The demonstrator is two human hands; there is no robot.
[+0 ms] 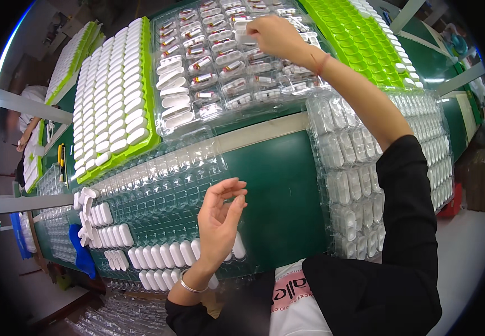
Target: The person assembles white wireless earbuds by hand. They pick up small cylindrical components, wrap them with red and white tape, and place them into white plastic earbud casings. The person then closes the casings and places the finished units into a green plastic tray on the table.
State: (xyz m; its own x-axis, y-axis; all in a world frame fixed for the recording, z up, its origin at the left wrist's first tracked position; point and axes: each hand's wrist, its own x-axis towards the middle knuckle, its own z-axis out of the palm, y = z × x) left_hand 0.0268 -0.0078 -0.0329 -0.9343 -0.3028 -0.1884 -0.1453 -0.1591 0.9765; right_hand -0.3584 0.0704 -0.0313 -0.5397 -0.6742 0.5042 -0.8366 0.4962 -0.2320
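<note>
My right hand (273,36) reaches to the far middle, over a clear blister tray (200,120). Its fingers are closed on a pale plastic piece (244,32), partly hidden by the hand. In the tray's pockets lie several small parts with red, white and metallic colours, and white oval shells (173,92) fill its left column. My left hand (220,218) hovers nearer, at the right end of another clear blister tray (164,173). Its fingers are loosely curved, apart from the thumb, with nothing between them. White oval cases (161,256) sit in rows in that tray's near part.
A bright green tray (151,112) of white oval cases stands at the left. Another green tray (346,36) with bare pockets is at the far right. Stacked clear trays (332,162) hold white pieces below my right arm. Loose white shells (87,215) and a yellow cutter (61,155) lie at left.
</note>
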